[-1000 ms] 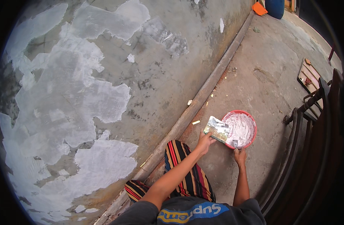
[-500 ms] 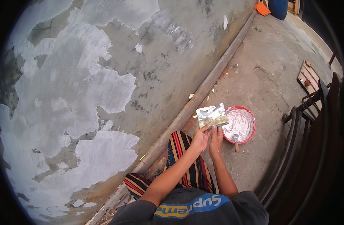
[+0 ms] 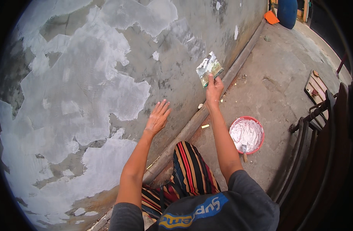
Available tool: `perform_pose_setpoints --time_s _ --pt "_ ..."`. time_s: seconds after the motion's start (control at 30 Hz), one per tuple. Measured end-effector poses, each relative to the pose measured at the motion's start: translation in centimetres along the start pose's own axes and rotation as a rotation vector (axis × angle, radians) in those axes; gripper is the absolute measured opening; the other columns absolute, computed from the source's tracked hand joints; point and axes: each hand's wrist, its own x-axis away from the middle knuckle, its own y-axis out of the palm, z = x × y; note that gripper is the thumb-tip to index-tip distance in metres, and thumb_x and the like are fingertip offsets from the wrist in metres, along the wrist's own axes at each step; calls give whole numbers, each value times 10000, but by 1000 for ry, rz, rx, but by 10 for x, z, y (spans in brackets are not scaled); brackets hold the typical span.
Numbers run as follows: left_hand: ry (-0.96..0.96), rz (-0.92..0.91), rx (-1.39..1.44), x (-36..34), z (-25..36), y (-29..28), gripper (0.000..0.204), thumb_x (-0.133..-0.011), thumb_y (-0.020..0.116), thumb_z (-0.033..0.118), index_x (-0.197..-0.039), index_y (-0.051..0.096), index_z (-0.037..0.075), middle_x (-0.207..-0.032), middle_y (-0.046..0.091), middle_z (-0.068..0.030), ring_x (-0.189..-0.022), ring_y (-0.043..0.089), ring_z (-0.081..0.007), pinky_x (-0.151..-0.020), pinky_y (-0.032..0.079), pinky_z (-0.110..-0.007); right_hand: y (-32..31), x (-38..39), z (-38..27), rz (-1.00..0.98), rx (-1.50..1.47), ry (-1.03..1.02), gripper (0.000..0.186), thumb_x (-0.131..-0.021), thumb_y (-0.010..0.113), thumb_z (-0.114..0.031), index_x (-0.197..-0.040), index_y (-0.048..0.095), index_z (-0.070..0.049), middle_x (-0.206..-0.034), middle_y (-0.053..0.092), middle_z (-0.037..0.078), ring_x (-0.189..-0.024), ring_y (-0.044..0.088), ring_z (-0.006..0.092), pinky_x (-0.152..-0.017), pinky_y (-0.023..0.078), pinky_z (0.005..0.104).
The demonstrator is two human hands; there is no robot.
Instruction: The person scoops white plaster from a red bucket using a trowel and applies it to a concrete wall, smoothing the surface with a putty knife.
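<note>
My right hand (image 3: 214, 91) grips a small flat square spreading board (image 3: 208, 66), smeared with white paste, raised close to the stained grey wall (image 3: 170, 73). My left hand (image 3: 157, 116) holds nothing, its fingers extended over or against the wall, left of my right hand; whether they touch it I cannot tell. Uneven white patches (image 3: 68, 92) cover much of the wall's left part. On the ground at right, a red bucket (image 3: 245, 131) holds white paste, with a wooden-handled putty knife (image 3: 244, 154) resting at its near edge.
A pipe-like ledge (image 3: 193, 125) runs along the wall's foot. Dark curved furniture (image 3: 315, 161) stands close on my right, beside a flat panel (image 3: 315, 92). A blue drum (image 3: 288, 13) and orange dustpan (image 3: 271, 17) sit far back. My striped-clad knee (image 3: 188, 165) is by the wall.
The board has moved from above the bucket up toward the wall, now in my right hand alone. My left hand has let go of it. The putty knife was left in the bucket.
</note>
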Motion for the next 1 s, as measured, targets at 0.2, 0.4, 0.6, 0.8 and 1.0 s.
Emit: perform_pose_setpoints --time_s 0.2,0.4,0.6,0.8,1.0 --pt "6 -80 21 -6 -2 13 422 -879 566 269 -1260 567 86 -1435 443 -89 -1416 273 -241 -1204 141 -435 74 11 3 -10 449 -392 424 -867 574 -35 -1291 574 -51 -1207 629 185 -1064 634 328 -861 502 366" --pt "16 -163 59 -1 -2 20 488 -870 583 309 -1295 539 75 -1418 465 -84 -1402 297 -242 -1204 134 -439 141 53 22 -8 564 -573 586 -775 619 -14 -1351 523 -63 -1354 529 189 -1128 604 356 -871 525 372" --pt "11 -87 100 4 -3 29 500 -852 587 318 -1285 552 71 -1410 474 -76 -1398 303 -244 -1203 137 -435 125 86 -1 -271 650 -597 556 -781 635 -54 -1329 537 -37 -1228 599 212 -978 667 308 -746 541 352" --pt "33 -86 -39 -5 -5 12 439 -818 616 318 -1177 614 66 -1401 479 -79 -1404 295 -231 -1196 162 -437 60 -3 -23 -174 520 -437 283 -903 569 -94 -1162 654 -19 -594 543 187 -454 425 270 -512 404 338" --pt "54 -70 -55 -2 0 12 421 -832 596 307 -1168 615 53 -1393 482 -87 -1403 295 -241 -1197 155 -441 90 13 -4 -72 597 -470 274 -896 595 -101 -1152 653 -20 -526 447 139 -440 375 206 -464 358 312"
